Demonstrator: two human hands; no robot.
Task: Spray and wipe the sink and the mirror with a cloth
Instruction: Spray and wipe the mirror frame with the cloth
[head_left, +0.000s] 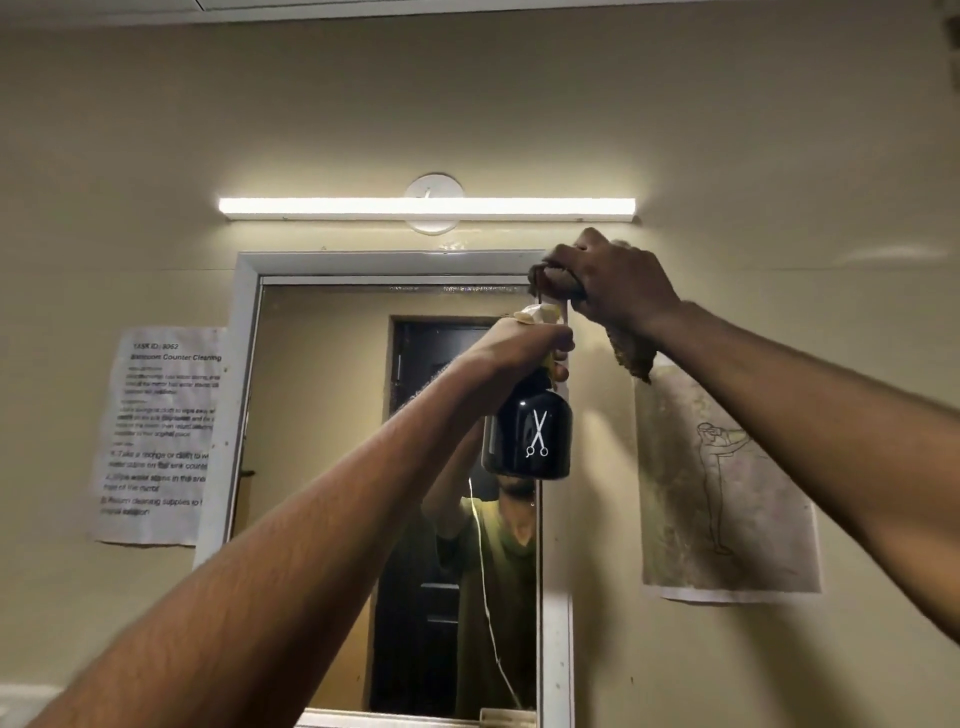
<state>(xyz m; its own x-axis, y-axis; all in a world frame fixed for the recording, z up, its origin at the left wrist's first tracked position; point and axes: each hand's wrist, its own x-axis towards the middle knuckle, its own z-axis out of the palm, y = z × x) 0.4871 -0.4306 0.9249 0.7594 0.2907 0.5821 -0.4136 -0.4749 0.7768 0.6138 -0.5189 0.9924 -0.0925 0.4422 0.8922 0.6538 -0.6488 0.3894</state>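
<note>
The white-framed mirror (322, 467) hangs on the beige wall straight ahead. My left hand (519, 343) is raised in front of it, gripping the neck of a black spray bottle (530, 436) marked with white scissors; its pale nozzle shows above my fingers. My right hand (613, 280) presses a brownish-yellow cloth (631, 353) against the mirror's top right corner, and the cloth's tail hangs below my wrist. The sink is out of view.
A lit tube lamp (426, 208) runs above the mirror. A printed task sheet (161, 436) is taped left of the frame and a paper with a line drawing (727, 499) right of it. The mirror reflects a person and a dark door.
</note>
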